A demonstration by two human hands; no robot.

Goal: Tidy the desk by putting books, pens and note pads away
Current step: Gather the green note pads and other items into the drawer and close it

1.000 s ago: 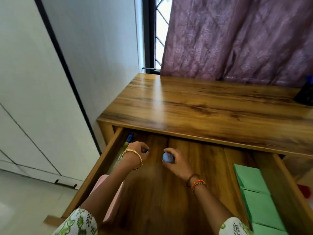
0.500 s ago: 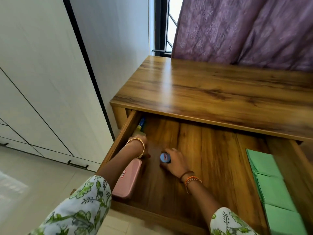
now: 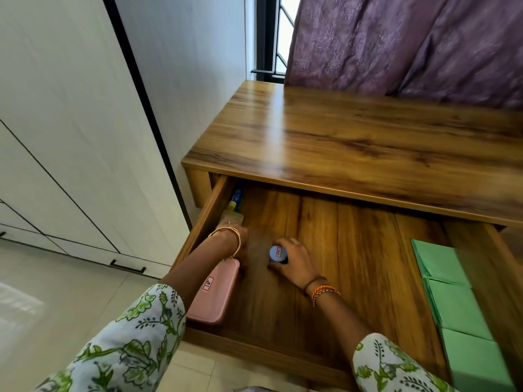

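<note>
Both my hands are inside the open wooden drawer (image 3: pixel 254 348) under the desk top (image 3: pixel 368 142). My right hand (image 3: pixel 297 264) grips a small upright item with a round blue top (image 3: pixel 278 253) bearing a sticker. My left hand (image 3: pixel 240 236) reaches down at the drawer's left side, just beyond a pink case (image 3: pixel 215 295); its fingers are hidden and blurred. Pens and markers (image 3: pixel 235 202) lie along the drawer's left wall beyond that hand. Green note pads (image 3: pixel 452 301) lie in a row along the drawer's right side.
A white wardrobe (image 3: pixel 70 137) with black handles stands to the left. A purple curtain (image 3: pixel 410 43) hangs behind the desk, beside a window (image 3: pixel 280 32). Pale floor tiles (image 3: pixel 56 292) show at lower left.
The view has swung left and down, showing more of the drawer's front and the pink case. Both hands have drawn back toward the drawer's front; the right still holds the blue-topped item.
</note>
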